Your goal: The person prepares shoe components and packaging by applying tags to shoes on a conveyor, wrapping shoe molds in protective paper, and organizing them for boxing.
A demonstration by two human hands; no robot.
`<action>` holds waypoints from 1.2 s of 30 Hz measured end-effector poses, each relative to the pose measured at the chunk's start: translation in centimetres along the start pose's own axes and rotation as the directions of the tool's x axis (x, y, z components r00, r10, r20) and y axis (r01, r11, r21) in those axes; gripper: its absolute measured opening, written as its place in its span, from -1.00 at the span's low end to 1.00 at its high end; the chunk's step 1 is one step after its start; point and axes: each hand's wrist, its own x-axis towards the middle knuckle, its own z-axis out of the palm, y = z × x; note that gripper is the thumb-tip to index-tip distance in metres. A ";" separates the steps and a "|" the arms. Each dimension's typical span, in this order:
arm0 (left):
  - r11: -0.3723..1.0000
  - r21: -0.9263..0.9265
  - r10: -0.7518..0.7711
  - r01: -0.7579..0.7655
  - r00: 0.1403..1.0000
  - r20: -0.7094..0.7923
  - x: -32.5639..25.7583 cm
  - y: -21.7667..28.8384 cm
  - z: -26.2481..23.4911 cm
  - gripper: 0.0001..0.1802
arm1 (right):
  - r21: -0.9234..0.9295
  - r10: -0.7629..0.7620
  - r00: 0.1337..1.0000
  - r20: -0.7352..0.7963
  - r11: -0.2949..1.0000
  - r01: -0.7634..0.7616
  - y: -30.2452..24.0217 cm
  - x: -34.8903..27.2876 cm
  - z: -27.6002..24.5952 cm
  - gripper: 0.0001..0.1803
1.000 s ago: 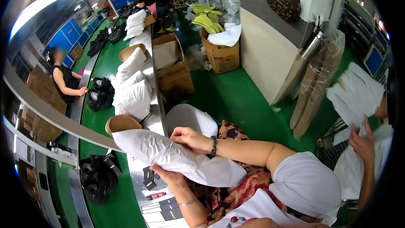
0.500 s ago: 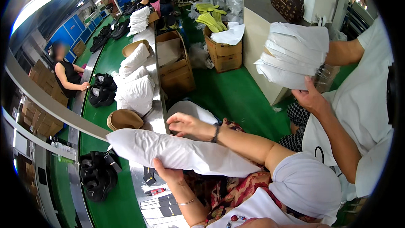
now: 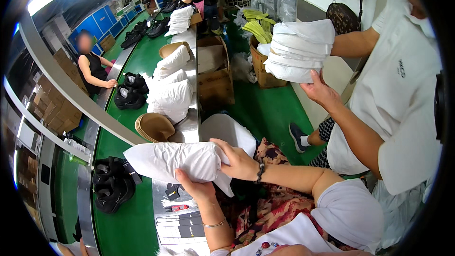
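Note:
I hold a long white paper-wrapped bundle (image 3: 175, 160) level over the steel worktop (image 3: 182, 218). My left hand (image 3: 196, 190) cups it from below near its right end. My right hand (image 3: 238, 162), with a beaded bracelet on the wrist, grips the same end from the top and side. The bundle's left end sticks out over the green conveyor belt (image 3: 128, 230). A pair of black shoes (image 3: 111, 185) lies on the belt just below it.
At my right stands a co-worker in a white shirt (image 3: 398, 99) holding a stack of white bundles (image 3: 298, 50). More white bundles (image 3: 170, 95), tan insoles (image 3: 154, 127) and cardboard boxes (image 3: 215, 73) lie ahead. A seated person (image 3: 92, 68) works across the belt.
The co-worker has stepped closer and carried the stack of bundles leftward. My bundle now sits more compact in both hands, my right hand wrapped further round its end.

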 end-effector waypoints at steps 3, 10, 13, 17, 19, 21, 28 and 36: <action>1.000 -0.003 -0.002 0.002 1.000 -0.025 -0.4 -0.2 0.7 -0.33 | 0.024 0.060 0.988 -0.141 0.998 -0.057 0.6 -0.8 1.5 -0.38; 0.997 -0.026 0.067 -0.072 0.984 -0.163 -0.5 -1.0 1.1 -0.30 | 0.560 0.406 0.897 0.176 0.708 -0.430 1.2 -1.7 0.8 -0.67; 0.993 -0.054 0.095 -0.108 0.974 -0.208 -0.7 -0.5 0.9 -0.30 | 0.777 0.395 0.861 0.319 0.411 -0.477 0.7 -1.6 1.4 -0.73; 0.995 -0.078 0.050 -0.057 0.994 -0.098 -1.0 -1.1 0.0 -0.27 | 0.827 0.429 0.835 0.344 0.282 -0.486 1.4 -1.5 1.7 -0.81; 0.998 -0.039 0.045 -0.045 0.999 -0.010 -1.3 -1.8 -0.7 -0.26 | 0.836 0.465 0.811 0.355 0.231 -0.498 2.4 -1.3 2.0 -0.81; 0.997 0.012 0.081 -0.081 0.996 -0.038 -1.5 -1.8 -0.8 -0.23 | 0.703 0.458 0.820 0.343 0.455 -0.548 2.2 -1.1 1.4 -0.79; 0.995 0.071 0.071 -0.074 0.997 0.044 -0.8 -2.3 -2.3 -0.18 | 0.857 0.397 0.813 0.427 0.109 -0.503 2.4 0.8 0.4 -0.56; 0.998 -0.031 -0.041 0.048 0.983 0.179 -0.5 -0.9 -0.1 -0.09 | 0.851 0.179 0.852 0.491 -0.307 -0.426 0.3 1.1 0.1 -0.39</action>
